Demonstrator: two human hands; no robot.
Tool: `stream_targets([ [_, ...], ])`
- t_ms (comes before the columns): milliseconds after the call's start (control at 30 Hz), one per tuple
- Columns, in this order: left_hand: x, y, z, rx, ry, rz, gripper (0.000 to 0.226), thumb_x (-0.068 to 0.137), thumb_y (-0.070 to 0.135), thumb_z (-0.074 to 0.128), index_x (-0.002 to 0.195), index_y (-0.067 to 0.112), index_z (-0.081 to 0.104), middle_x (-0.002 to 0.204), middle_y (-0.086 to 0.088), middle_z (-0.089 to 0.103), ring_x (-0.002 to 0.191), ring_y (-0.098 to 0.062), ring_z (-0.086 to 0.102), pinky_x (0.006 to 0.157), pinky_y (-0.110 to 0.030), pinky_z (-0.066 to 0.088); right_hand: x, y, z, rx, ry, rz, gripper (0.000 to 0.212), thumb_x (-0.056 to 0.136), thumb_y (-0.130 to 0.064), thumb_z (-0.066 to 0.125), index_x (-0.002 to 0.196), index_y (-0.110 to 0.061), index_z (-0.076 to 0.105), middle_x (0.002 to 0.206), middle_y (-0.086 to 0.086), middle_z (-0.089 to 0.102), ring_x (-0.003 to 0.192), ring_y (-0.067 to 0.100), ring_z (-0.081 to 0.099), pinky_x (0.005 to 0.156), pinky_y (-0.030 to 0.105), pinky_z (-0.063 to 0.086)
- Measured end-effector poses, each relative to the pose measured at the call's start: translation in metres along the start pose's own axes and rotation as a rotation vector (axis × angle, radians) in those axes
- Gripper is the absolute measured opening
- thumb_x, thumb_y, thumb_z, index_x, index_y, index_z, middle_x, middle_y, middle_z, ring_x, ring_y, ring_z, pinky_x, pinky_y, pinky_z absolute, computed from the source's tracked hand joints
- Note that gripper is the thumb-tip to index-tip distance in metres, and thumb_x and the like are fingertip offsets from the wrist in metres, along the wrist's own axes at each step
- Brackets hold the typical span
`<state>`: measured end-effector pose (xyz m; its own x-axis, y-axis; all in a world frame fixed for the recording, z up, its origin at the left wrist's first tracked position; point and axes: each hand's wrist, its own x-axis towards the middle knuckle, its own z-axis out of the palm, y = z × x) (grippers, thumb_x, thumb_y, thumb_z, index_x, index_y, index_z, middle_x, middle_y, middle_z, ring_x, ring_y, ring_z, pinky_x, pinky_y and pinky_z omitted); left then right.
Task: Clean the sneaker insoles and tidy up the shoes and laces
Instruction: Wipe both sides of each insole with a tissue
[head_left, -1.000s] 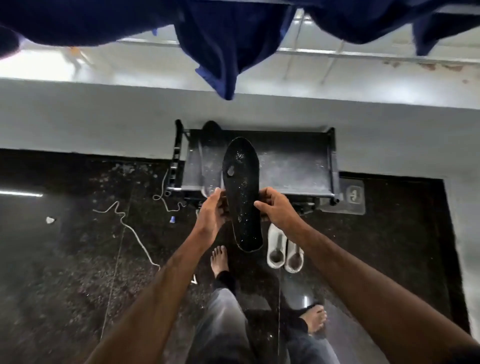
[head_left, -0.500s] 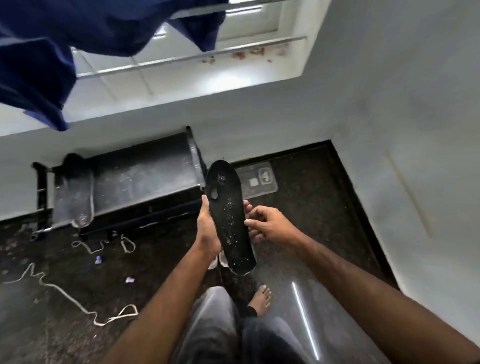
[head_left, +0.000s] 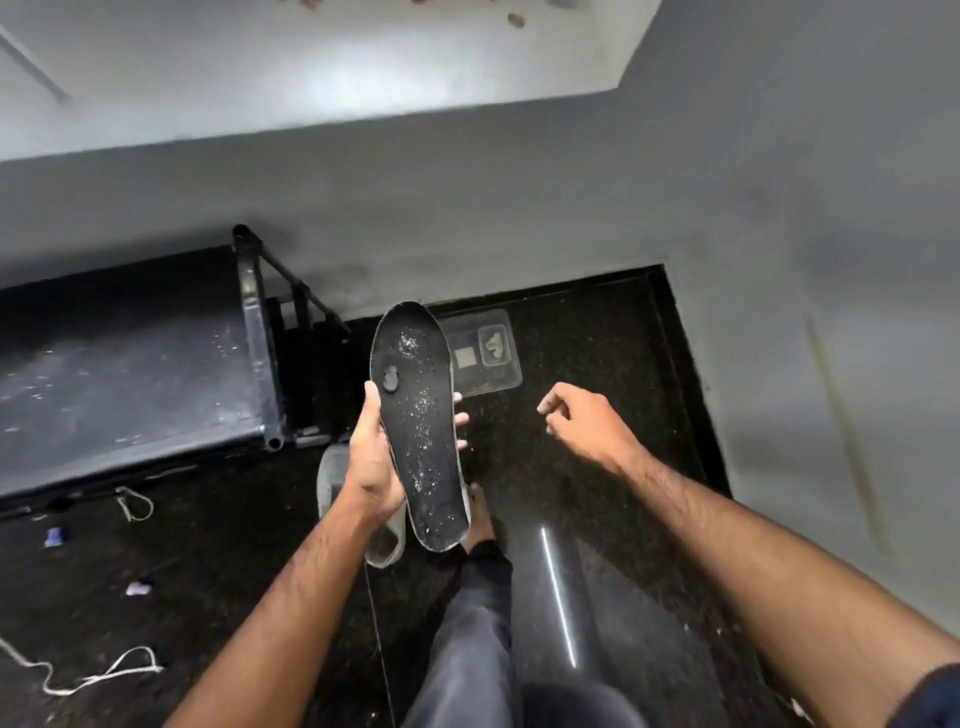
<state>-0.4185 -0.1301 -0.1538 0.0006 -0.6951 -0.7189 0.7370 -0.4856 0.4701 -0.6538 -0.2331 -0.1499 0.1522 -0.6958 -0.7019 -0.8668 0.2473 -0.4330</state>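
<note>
My left hand (head_left: 370, 467) grips a black insole (head_left: 421, 426) around its middle, holding it upright above the floor. The insole's face is speckled with pale grit and has a dark lump near the toe end. My right hand (head_left: 584, 423) hovers to the right of the insole with loosely curled fingers, holding nothing. A white sneaker (head_left: 332, 480) lies on the dark floor below my left hand, mostly hidden by it. White laces lie on the floor: one lace (head_left: 135, 503) by the rack and a second lace (head_left: 98, 675) at the lower left.
A black metal shoe rack (head_left: 156, 364) stands at the left against the grey wall. A clear plastic container (head_left: 483, 353) sits on the floor behind the insole. Small purple scraps (head_left: 137, 588) lie at the left. My bare foot (head_left: 480, 519) and trouser legs are below.
My right hand let go of the insole and moved away to the right. The view swung right, so the rack slid left and the hanging blue cloth left the frame.
</note>
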Motion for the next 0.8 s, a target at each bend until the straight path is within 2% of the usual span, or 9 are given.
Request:
stream_targets([
  [133,0.079,-0.029,-0.024,0.005,0.045,-0.051,0.083,0.099,0.069,0.024,0.128,0.005,0.068,0.136,-0.026,0.062,0.122,-0.045,0.061,0.1,-0.061,0.05,0.098,0.021,0.021,-0.201,-0.042,-0.063,0.018,0.088,-0.013,0.053,0.09,-0.026,0.066,0.093,-0.006,0.068,0.085,0.015,0.066,0.079,0.035,0.055],
  [233,0.132,-0.058,-0.043,-0.005,0.049,-0.081,0.081,0.099,0.069,0.024,0.124,0.007,0.071,0.135,-0.027,0.062,0.119,-0.044,0.064,0.096,-0.058,0.054,0.171,0.044,0.047,-0.256,-0.115,-0.05,0.017,0.091,-0.01,0.055,0.09,-0.024,0.065,0.097,0.0,0.071,0.088,0.021,0.068,0.072,0.031,0.049],
  [267,0.149,-0.067,-0.051,-0.018,0.069,-0.085,0.081,0.099,0.068,0.024,0.125,0.007,0.071,0.134,-0.027,0.062,0.118,-0.043,0.065,0.095,-0.057,0.054,0.193,0.053,0.056,-0.292,-0.142,-0.055,0.017,0.092,-0.01,0.054,0.092,-0.023,0.065,0.102,0.003,0.071,0.093,0.025,0.069,0.074,0.03,0.049],
  [367,0.201,-0.095,-0.076,-0.043,0.108,-0.081,0.08,0.1,0.067,0.022,0.129,0.008,0.068,0.134,-0.025,0.063,0.117,-0.042,0.065,0.096,-0.055,0.054,0.263,0.079,0.084,-0.418,-0.181,-0.122,0.028,0.094,-0.01,0.053,0.119,-0.012,0.066,0.129,0.014,0.066,0.12,0.033,0.063,0.096,0.038,0.051],
  [467,0.251,-0.123,-0.101,-0.023,0.151,-0.049,0.075,0.101,0.067,0.023,0.135,0.013,0.063,0.136,-0.021,0.063,0.12,-0.04,0.064,0.1,-0.055,0.053,0.331,0.099,0.116,-0.506,-0.155,-0.185,0.041,0.092,-0.008,0.053,0.132,-0.008,0.058,0.135,0.021,0.059,0.126,0.04,0.055,0.104,0.045,0.048],
  [567,0.296,-0.148,-0.117,-0.018,0.186,-0.013,0.075,0.101,0.066,0.025,0.138,0.011,0.061,0.136,-0.021,0.063,0.118,-0.04,0.064,0.099,-0.058,0.052,0.385,0.115,0.143,-0.618,-0.082,-0.256,0.049,0.09,-0.015,0.055,0.139,-0.016,0.056,0.142,0.015,0.052,0.131,0.04,0.046,0.109,0.048,0.043],
  [667,0.326,-0.165,-0.121,-0.046,0.187,0.008,0.074,0.101,0.067,0.028,0.132,0.013,0.067,0.134,-0.02,0.064,0.12,-0.041,0.061,0.099,-0.06,0.052,0.417,0.124,0.164,-0.789,-0.024,-0.308,0.05,0.095,-0.028,0.056,0.144,-0.024,0.052,0.148,0.01,0.045,0.137,0.038,0.035,0.113,0.051,0.033],
  [800,0.342,-0.18,-0.119,-0.065,0.187,0.026,0.074,0.101,0.066,0.027,0.133,0.012,0.065,0.136,-0.023,0.062,0.122,-0.044,0.06,0.103,-0.064,0.048,0.438,0.13,0.181,-0.892,0.009,-0.283,0.049,0.097,-0.031,0.054,0.145,-0.021,0.049,0.148,0.012,0.044,0.139,0.039,0.032,0.113,0.054,0.027],
])
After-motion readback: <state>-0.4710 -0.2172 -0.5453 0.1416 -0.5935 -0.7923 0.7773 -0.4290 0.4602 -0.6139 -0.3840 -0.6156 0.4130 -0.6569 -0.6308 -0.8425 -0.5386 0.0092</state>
